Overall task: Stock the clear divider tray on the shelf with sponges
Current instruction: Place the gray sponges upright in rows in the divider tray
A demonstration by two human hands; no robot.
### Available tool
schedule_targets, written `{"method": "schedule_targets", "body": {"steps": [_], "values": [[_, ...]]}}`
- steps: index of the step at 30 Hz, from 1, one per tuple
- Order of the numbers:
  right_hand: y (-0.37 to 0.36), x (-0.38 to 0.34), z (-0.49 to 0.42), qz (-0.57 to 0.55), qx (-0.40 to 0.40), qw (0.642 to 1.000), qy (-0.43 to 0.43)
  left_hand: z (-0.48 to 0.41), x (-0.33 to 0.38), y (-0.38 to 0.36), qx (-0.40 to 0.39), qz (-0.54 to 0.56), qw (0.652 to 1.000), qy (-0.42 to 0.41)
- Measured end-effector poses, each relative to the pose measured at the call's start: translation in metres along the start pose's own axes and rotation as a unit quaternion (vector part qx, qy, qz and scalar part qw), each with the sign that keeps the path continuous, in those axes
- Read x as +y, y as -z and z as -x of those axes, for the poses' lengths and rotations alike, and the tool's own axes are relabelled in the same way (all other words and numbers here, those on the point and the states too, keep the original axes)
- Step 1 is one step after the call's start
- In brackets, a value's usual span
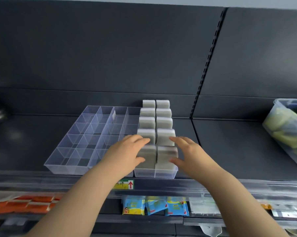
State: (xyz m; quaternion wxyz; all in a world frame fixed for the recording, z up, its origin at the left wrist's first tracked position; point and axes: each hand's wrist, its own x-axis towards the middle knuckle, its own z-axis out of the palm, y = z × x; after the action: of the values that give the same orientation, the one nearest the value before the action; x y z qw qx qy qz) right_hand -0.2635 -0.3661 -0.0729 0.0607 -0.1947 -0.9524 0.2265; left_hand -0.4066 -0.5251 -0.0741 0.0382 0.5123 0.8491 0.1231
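Left hand (127,151) clasps the front-left sponge (148,157) with curled fingers; right hand (190,154), fingers loosely spread, touches the front-right sponge (166,155).

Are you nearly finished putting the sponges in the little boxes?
Partly. The right-hand tray looks full: ten grey sponges, two per row. The left hand and right hand are at the front pair, seemingly settling them. The clear compartments to its left have no sponges yet, so most remains.

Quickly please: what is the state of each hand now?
Left hand: touches the front-left sponge; grip cannot be told.
Right hand: touches front-right sponge; grip cannot be told.
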Motion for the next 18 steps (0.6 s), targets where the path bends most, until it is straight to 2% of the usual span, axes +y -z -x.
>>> {"method": "schedule_targets", "body": {"steps": [7,13,15,18], "values": [[-0.008,-0.003,0.04,-0.012,0.106,0.994,-0.026,0.03,0.012,-0.003,0.152,-0.013,0.984,-0.094],[-0.029,0.016,0.098,-0.04,0.161,0.98,-0.109,0.035,0.061,-0.034,0.144,0.09,0.974,-0.148],[-0.033,0.031,0.121,-0.044,0.165,0.975,-0.144,0.034,0.086,-0.047,0.129,0.132,0.968,-0.17],[-0.029,0.06,0.156,-0.048,0.167,0.965,-0.195,0.028,0.122,-0.069,0.084,0.137,0.966,-0.201]]}}
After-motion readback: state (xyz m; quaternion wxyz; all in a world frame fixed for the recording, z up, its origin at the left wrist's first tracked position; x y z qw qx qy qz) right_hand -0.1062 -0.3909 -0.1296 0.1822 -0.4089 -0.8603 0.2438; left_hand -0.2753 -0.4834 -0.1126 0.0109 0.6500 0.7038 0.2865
